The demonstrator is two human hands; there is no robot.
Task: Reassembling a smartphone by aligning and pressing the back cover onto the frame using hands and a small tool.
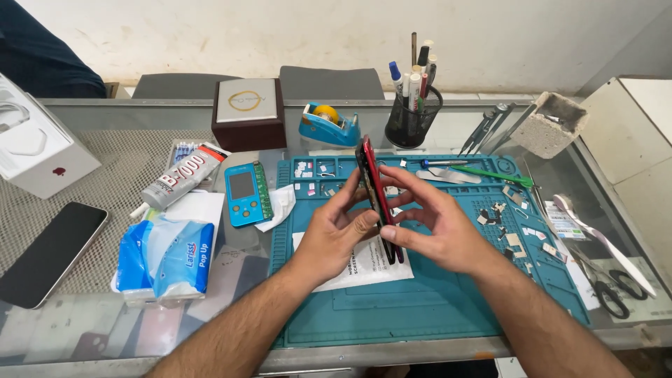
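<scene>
Over at the far left of the counter point(490, 346) a dark phone point(49, 253) lies face up on the mesh, apart from the work, with a white box point(38, 150) behind it; next along sit a blue pack of tissues point(168, 257), a grey tube of glue point(180, 178) and a small blue tester with a screen point(246, 194), none of them in anyone's reach right now. Now to the action: the left hand point(336, 234) comes in over the teal repair mat point(434, 301), its grip closed around the near side of a red phone point(376, 199), thumb up along one face and fingers pressed to the edge. The red phone stands on its long edge, held up above the mat and a white sheet of paper point(364, 269), and from here it looks like the screen and the red body are parted by a thin seam at the top, so I judge the two halves are neither fully joined nor fully apart; which way it is going I cannot tell. The right hand point(437, 227) meets it from the other side, fingers spread and only loosely curled, fingertips pinching the lower edge while the upper fingers rest near the back. Tiny screws and bits lie scattered in the mat's trays, green tweezers point(493, 175) and other tools wait beyond, and scissors point(605, 290) lie at the far right.
</scene>
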